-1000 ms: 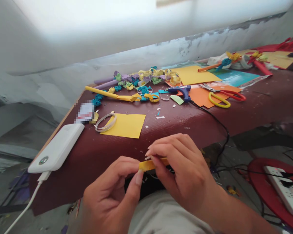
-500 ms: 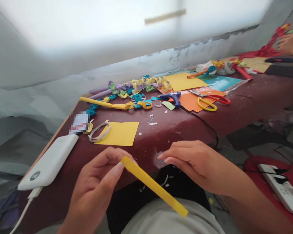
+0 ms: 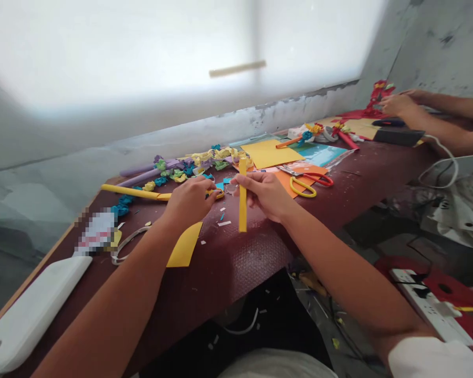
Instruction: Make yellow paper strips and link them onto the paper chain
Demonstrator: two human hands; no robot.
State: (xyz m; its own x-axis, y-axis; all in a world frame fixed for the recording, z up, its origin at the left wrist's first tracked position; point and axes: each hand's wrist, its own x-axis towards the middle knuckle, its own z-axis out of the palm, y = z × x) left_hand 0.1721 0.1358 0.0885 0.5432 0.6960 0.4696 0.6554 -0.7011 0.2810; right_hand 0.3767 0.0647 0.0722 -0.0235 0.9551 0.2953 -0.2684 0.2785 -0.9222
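While the right hand (image 3: 266,194) pinches it, a yellow strip (image 3: 242,212) hangs over the table (image 3: 236,265).
The left hand (image 3: 191,200) is at a yellow paper stick's (image 3: 136,192) looped end; its grip cannot be told.

Power bank (image 3: 35,310) left on table (image 3: 240,268); scissors (image 3: 307,175) right of paper strip (image 3: 242,207), partly on sheet (image 3: 286,184); power strip (image 3: 433,310) on stool (image 3: 462,296), right.

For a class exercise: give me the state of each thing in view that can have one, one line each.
Yellow strip: straight, unlooped
Right hand: pinching the yellow strip
Yellow tube: rolled, lying down
Left hand: at the tube's linked end, grip unclear
Scissors: lying, handles apart
Nearer yellow sheet: flat, partly hidden
Power bank: lying, partly out of frame
Power strip: plugs inserted
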